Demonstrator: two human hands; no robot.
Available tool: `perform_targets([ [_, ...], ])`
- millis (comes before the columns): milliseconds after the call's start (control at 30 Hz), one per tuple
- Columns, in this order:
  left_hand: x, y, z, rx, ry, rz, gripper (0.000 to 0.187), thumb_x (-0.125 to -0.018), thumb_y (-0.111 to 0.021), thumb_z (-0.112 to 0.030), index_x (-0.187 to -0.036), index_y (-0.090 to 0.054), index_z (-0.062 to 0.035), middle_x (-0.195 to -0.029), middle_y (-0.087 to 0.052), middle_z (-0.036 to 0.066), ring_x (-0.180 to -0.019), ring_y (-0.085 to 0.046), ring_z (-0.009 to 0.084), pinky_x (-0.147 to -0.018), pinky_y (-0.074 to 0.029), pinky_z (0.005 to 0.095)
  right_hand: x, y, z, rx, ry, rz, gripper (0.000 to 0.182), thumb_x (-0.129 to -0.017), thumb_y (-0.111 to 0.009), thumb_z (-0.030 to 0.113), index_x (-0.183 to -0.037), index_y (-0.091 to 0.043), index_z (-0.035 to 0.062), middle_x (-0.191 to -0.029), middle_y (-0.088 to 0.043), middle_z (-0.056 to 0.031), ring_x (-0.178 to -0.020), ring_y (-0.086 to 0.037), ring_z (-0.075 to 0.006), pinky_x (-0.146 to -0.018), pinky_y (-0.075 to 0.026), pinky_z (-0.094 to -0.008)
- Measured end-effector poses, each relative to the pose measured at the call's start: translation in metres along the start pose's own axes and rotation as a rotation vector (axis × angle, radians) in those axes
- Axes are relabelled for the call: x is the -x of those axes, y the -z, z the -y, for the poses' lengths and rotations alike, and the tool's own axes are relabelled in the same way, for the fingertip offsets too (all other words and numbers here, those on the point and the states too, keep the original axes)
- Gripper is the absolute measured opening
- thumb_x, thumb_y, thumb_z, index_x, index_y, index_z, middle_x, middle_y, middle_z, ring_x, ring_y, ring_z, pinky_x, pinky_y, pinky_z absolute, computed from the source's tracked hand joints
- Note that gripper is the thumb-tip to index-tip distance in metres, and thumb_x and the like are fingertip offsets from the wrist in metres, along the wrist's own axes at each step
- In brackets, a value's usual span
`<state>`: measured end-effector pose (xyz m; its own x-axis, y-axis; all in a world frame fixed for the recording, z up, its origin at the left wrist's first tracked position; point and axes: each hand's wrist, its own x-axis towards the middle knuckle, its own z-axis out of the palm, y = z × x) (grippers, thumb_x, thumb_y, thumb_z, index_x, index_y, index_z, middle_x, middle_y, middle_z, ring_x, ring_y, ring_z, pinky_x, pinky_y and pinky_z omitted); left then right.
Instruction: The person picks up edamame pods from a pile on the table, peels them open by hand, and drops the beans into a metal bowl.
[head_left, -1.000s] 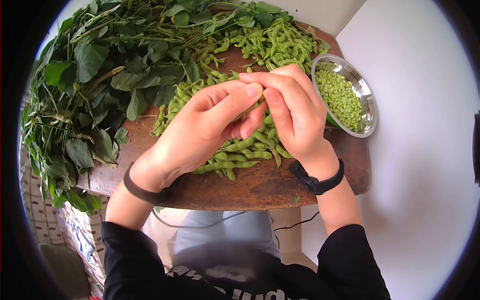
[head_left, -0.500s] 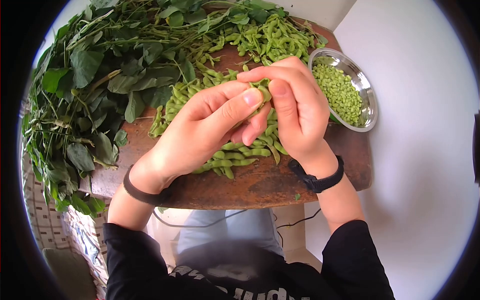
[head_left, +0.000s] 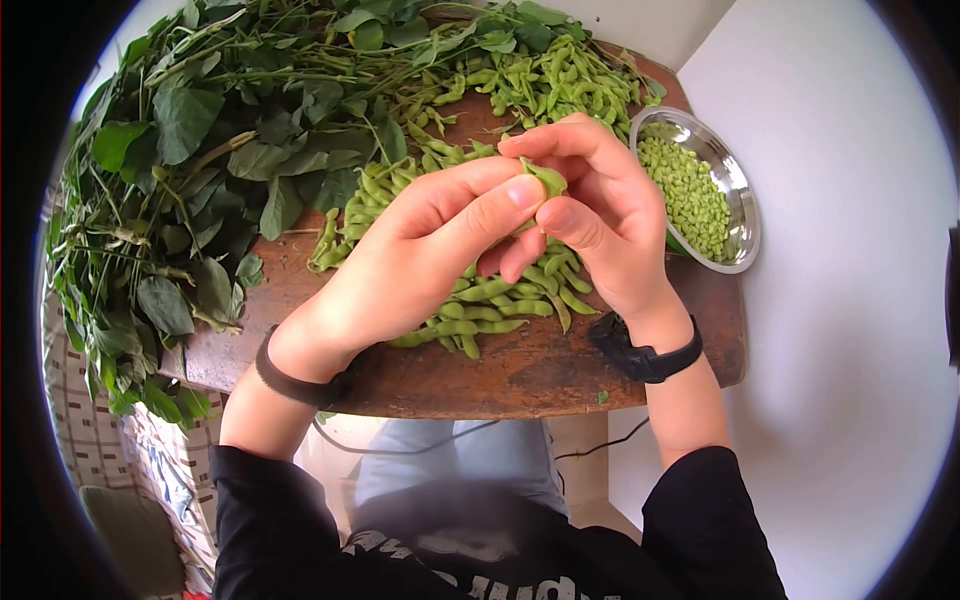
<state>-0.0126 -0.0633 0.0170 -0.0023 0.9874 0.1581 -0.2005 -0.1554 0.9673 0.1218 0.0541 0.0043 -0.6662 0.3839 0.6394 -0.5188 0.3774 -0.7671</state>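
Observation:
Over the middle of the table, my left hand (head_left: 430, 235) pinches a green edamame pod (head_left: 546, 178) between thumb and fingers. My right hand (head_left: 620, 225) curls around the pod's other side, its thumb against the lower end and its fingers arching over and behind. Part of the pod is hidden by my fingers. Beneath both hands lies a spread of loose edamame pods (head_left: 485, 312). To the right of my right hand, a steel bowl (head_left: 742, 205) holds shelled green beans (head_left: 690, 190).
Leafy bean stalks (head_left: 190, 130) are heaped along the left and back of the wooden table (head_left: 480, 392), hanging over its left edge. Another pile of pods (head_left: 560, 75) lies at the back. A white wall (head_left: 840, 300) borders the right side.
My right thumb has shifted down along the pod, and more of the pod shows between my hands. The view has shifted slightly, so the scene sits a little further right.

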Motion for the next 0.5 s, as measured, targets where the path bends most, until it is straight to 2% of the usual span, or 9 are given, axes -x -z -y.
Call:
perform_targets([
  [67,0.001,0.0,-0.006,-0.058,0.049,0.016,0.03,-0.104,-0.044,-0.029,-0.095,-0.06,-0.0054,-0.074,-0.054,-0.004,-0.068,-0.044,0.0034,-0.062,-0.036,0.0199,0.001,0.0,0.007,-0.287,-0.225,0.055,0.032,-0.09,-0.069,0.015,-0.117,-0.058,0.0006,-0.097,-0.061,-0.0025,-0.081,-0.058,-0.0067,-0.072,-0.046,-0.02],
  [167,0.001,-0.001,-0.008,-0.079,0.061,0.041,0.03,-0.104,-0.044,-0.028,-0.094,-0.06,-0.0051,-0.074,-0.053,-0.004,-0.067,-0.043,0.0036,-0.062,-0.036,0.0199,0.001,0.009,0.004,-0.333,-0.305,0.111,0.031,-0.092,-0.066,0.015,-0.118,-0.055,0.0014,-0.098,-0.064,-0.0034,-0.087,-0.061,-0.0077,-0.077,-0.048,-0.021],
  [300,0.0,0.002,-0.004,-0.118,0.048,0.071,0.03,-0.104,-0.044,-0.028,-0.092,-0.059,-0.005,-0.073,-0.052,-0.004,-0.067,-0.043,0.0036,-0.061,-0.035,0.0203,0.002,0.013,0.007,-0.315,-0.356,0.094,0.025,-0.094,-0.062,0.013,-0.116,-0.057,0.0023,-0.097,-0.064,-0.0022,-0.085,-0.06,-0.0069,-0.075,-0.047,-0.0207],
  [367,-0.001,0.002,-0.004,-0.123,0.038,0.083,0.031,-0.104,-0.044,-0.028,-0.09,-0.059,-0.0051,-0.072,-0.051,-0.004,-0.067,-0.043,0.0036,-0.061,-0.035,0.0203,0.001,0.015,0.011,-0.317,-0.467,0.063,0.021,-0.096,-0.059,0.01,-0.115,-0.059,0.0028,-0.098,-0.063,-0.0009,-0.083,-0.058,-0.0061,-0.073,-0.046,-0.0206],
  [500,-0.002,-0.001,-0.001,-0.152,0.044,0.026,0.031,-0.104,-0.044,-0.028,-0.089,-0.058,-0.005,-0.072,-0.051,-0.004,-0.067,-0.043,0.0037,-0.061,-0.035,0.0201,-0.002,0.012,0.01,-0.187,-0.412,0.041,0.017,-0.096,-0.056,0.008,-0.111,-0.061,0.0021,-0.096,-0.062,0.0,-0.08,-0.055,-0.0061,-0.071,-0.045,-0.021],
])
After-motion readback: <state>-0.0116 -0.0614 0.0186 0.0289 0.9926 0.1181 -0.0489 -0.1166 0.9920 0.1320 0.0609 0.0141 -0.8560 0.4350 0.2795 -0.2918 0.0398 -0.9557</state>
